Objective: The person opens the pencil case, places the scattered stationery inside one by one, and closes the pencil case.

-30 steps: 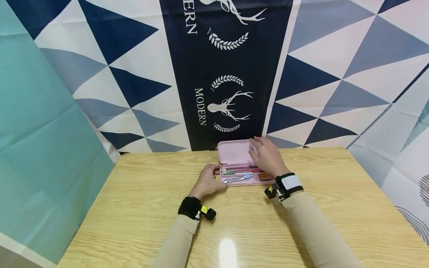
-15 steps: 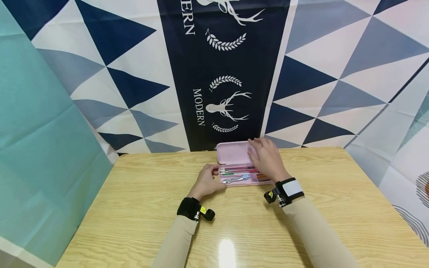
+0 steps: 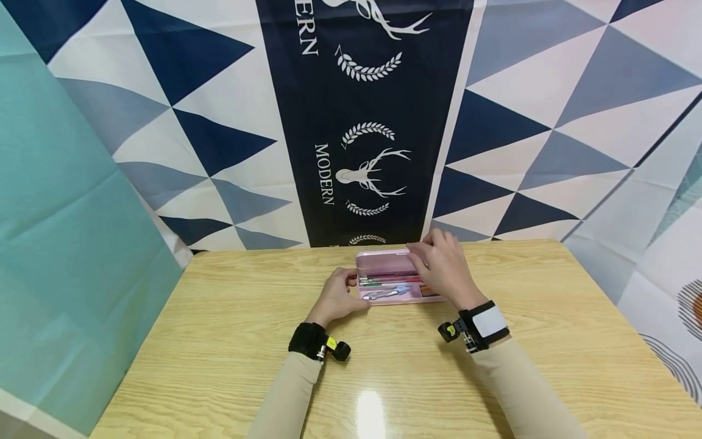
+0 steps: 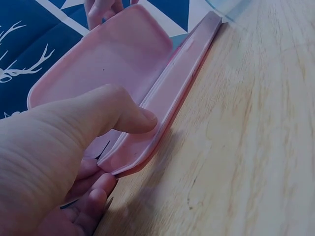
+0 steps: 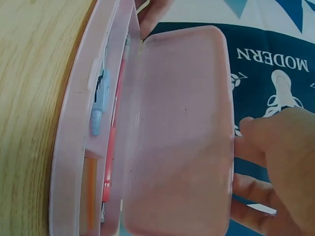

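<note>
A pink pencil case point(image 3: 403, 301) lies near the table's back edge, its hinged lid point(image 5: 177, 132) tilted up. My left hand point(image 3: 336, 300) holds the case's left end, the thumb over the front wall and the other fingers around the end. At the lid's free edge, toward the right, my right hand point(image 3: 446, 268) grips with fingers behind it; the thumb's contact is unclear. Inside lie several pencils, one of them red point(image 5: 110, 162), a drawing compass with a light blue part point(image 5: 101, 101), and an orange-brown block point(image 5: 88, 191).
The wooden table point(image 3: 247, 366) extends in front of and to both sides of the case. Just behind the case hangs a patterned cloth point(image 3: 373, 122). A teal cloth point(image 3: 71, 213) borders the left side.
The lid has swung up from lying back, with my right hand moving along at its edge. My left hand stays at the case's left end.
</note>
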Available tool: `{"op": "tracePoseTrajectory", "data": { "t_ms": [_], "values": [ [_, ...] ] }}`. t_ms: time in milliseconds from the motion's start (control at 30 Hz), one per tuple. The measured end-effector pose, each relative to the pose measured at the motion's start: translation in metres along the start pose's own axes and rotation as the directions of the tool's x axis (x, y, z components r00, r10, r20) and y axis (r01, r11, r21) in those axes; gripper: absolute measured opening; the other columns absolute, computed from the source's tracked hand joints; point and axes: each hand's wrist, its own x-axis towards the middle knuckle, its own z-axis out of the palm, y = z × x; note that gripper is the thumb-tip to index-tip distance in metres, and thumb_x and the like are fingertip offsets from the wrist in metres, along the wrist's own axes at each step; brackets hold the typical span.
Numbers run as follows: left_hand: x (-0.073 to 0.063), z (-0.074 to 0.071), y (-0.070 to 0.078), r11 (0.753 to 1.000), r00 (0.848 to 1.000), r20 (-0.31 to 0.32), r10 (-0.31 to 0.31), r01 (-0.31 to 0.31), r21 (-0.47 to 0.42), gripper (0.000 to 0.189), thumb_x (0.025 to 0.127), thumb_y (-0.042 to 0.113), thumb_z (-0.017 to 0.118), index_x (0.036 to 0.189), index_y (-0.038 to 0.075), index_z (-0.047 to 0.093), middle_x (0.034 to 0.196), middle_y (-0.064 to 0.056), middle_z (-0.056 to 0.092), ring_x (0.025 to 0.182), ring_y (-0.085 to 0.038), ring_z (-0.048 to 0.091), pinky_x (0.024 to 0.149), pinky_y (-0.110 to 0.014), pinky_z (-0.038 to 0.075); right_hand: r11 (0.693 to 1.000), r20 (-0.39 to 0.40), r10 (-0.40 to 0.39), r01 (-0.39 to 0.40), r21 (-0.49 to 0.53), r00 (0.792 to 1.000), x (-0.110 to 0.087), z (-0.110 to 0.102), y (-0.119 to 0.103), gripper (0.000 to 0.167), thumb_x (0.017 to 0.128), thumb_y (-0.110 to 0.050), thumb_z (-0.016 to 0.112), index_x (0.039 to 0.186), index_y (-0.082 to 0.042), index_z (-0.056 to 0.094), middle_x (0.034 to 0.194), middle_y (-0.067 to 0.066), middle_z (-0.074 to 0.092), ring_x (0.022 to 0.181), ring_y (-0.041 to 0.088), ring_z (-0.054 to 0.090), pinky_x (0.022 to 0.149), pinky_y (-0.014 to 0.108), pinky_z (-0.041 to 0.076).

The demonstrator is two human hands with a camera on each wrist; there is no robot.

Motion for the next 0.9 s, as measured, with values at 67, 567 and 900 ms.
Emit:
{"op": "tracePoseTrajectory", "data": {
  "t_ms": [67,567,900],
  "values": [
    [0.0,0.0,0.0,1.0,1.0,-0.001,0.0,0.0,0.0,0.085,0.078,0.014,0.099,0.152,-0.004,0.062,0.132,-0.015,0.062,0.115,-0.023,0.056,0.101,-0.036,0.051,1.0,0.025,-0.004,0.004,0.006,1.0,-0.002,-0.002,-0.001,0.023,0.108,-0.018,0.074,0.12,-0.004,0.086,0.111,0.019,0.068,0.103,0.036,0.059,0.09,0.051,0.048],
    [0.0,-0.004,0.0,0.999,1.0,0.016,0.005,-0.004,-0.041,0.083,0.081,0.013,0.098,0.153,-0.004,0.061,0.136,-0.018,0.063,0.115,-0.025,0.057,0.103,-0.038,0.052,0.997,0.288,-0.019,-0.004,0.076,0.958,-0.007,-0.011,-0.002,0.013,0.104,-0.018,0.08,0.11,-0.01,0.088,0.119,0.015,0.082,0.106,0.036,0.08,0.088,0.059,0.065],
    [0.001,-0.002,-0.001,0.999,1.0,0.022,0.014,-0.013,-0.046,0.102,0.078,0.011,0.099,0.165,-0.006,0.047,0.144,-0.021,0.065,0.123,-0.029,0.063,0.112,-0.047,0.057,0.997,0.335,-0.04,0.015,0.079,0.942,-0.016,-0.004,-0.002,0.016,0.103,-0.017,0.079,0.116,-0.01,0.087,0.131,0.015,0.082,0.122,0.044,0.079,0.098,0.065,0.064]
  ]
}}
